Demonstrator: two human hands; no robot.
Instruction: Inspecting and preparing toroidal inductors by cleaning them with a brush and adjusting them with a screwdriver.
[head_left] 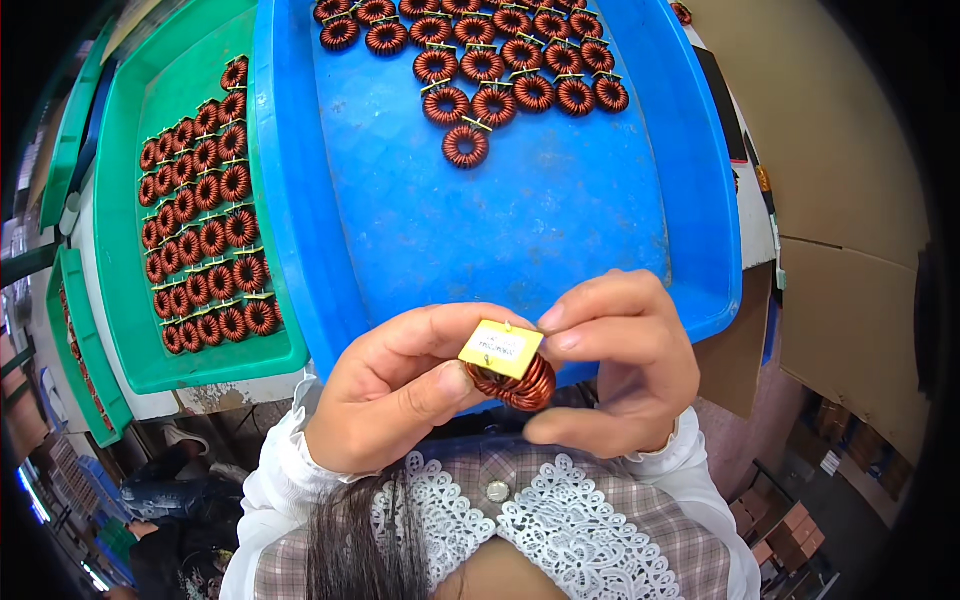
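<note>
A copper-wound toroidal coil [530, 388] with a yellow base plate [490, 362] is held up in front of my chest, just over the near edge of the blue tray. A white printed label lies on the plate. My left hand [400, 385] pinches the coil from its left side, thumb in front and fingers behind. At the plate's upper right corner are the index and middle fingertips of my right hand [625, 370]; its thumb is apart, below the coil. Whether those fingertips grip anything is hard to see.
The blue tray [500, 240] holds rows of similar coils [466, 147] at its far end. Left of it, a green tray [210, 372] carries several more rows. Another green tray [100, 390] stands farther left. Brown cardboard [850, 330] is at the right.
</note>
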